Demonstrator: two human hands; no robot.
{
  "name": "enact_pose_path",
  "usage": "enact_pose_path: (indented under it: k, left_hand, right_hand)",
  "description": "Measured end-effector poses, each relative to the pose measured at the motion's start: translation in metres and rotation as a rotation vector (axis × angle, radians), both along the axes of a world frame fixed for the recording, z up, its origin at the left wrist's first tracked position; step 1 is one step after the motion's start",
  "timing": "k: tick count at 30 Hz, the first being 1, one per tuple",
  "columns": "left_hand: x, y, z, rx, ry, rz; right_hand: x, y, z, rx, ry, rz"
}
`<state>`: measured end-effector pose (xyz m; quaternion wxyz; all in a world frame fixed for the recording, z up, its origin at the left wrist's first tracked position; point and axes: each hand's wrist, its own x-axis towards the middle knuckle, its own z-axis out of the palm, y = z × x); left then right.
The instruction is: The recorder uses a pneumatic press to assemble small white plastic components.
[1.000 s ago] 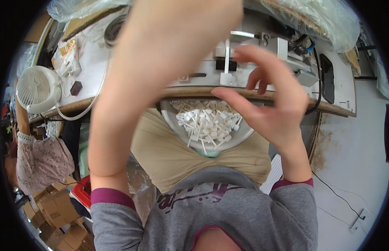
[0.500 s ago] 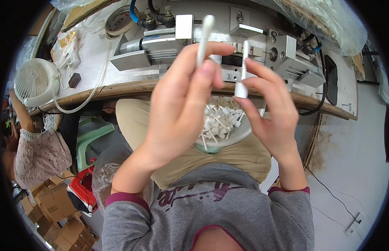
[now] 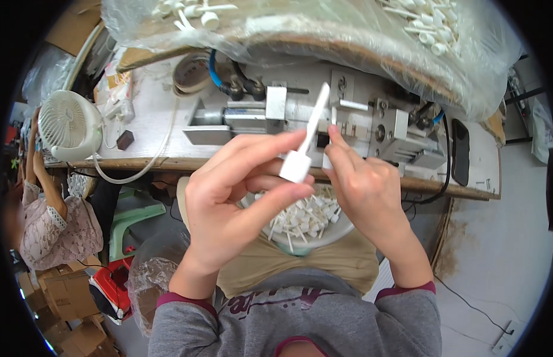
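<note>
Pinched between thumb and fingers, the left hand [image 3: 241,196] has a white plastic stick part [image 3: 306,146] by its blocky square end, with the thin flat stem pointing up and a bit right toward the middle of the frame. From my remote seat that looks like a firm closed grip, thumb under the block, index over the top. My guess is it's held by the fat end so the slim end stays free to go into something.

Right hand [image 3: 365,190] is just beside it at centre right, fingers curled, fingertip pressed up on a second small white piece [image 3: 332,119] that sits right at the metal fixture [image 3: 348,128] on the bench. It's closed on something, but I honestly can't tell how much of that piece is inside the fingers, since the hand covers it.

So the stick is in the centre of the picture, above the lap, its tip reaching just short of the fixture's slot and close to the right hand's fingertip, though I can't tell if they touch.

Below both hands, a pale bowl [image 3: 342,229] full of the same white sticks sits on the lap, handy for grabbing, I'd say. More of them are piled in a clear plastic bag [image 3: 348,35] across the top. A small white fan [image 3: 65,125] stands at the upper left, and another person's sleeve [image 3: 56,226] shows at the left edge.
</note>
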<state>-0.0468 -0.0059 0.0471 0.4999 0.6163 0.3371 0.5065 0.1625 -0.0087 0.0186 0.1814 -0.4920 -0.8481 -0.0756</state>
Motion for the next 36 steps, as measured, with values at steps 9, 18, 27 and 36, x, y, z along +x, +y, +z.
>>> enact_pose_path:
  k: [9,18,27,36]
  left_hand:
    - [-0.028,-0.008,0.0,0.318,0.272,0.239]
    - [-0.022,-0.015,-0.014,0.518,0.398,0.199]
    - [-0.012,-0.005,-0.026,0.491,0.365,0.097]
    - [0.02,0.024,-0.025,0.582,0.453,0.093]
  right_hand:
    - [-0.026,0.076,0.083,-0.148,0.455,0.063]
    - [-0.188,0.295,0.136,-0.133,-0.103,-0.03]
    - [-0.175,0.299,0.108,-0.184,-0.232,0.014]
    - [-0.041,0.3,0.1,-0.163,-0.144,0.232]
